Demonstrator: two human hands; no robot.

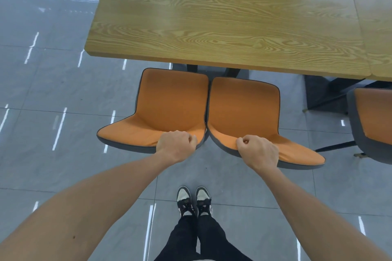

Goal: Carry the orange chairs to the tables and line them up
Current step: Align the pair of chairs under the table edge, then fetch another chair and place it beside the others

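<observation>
Both forearms reach down from the head camera: left hand (pixel 176 146) grips the top edge of the left orange chair (pixel 171 104), right hand (pixel 257 150) curls over the right orange chair (pixel 244 110). Chairs touch side by side, seats facing the wooden table (pixel 212 17) (another chair (pixel 373 121) waits rightward). Push both evenly, keeping backs level.

The scene was bright and evenly lit; ceiling lights glared as white streaks on the glossy floor (pixel 53 95), the tabletop (pixel 222 17) shone palely, and wide-angle distortion curved edges.
</observation>
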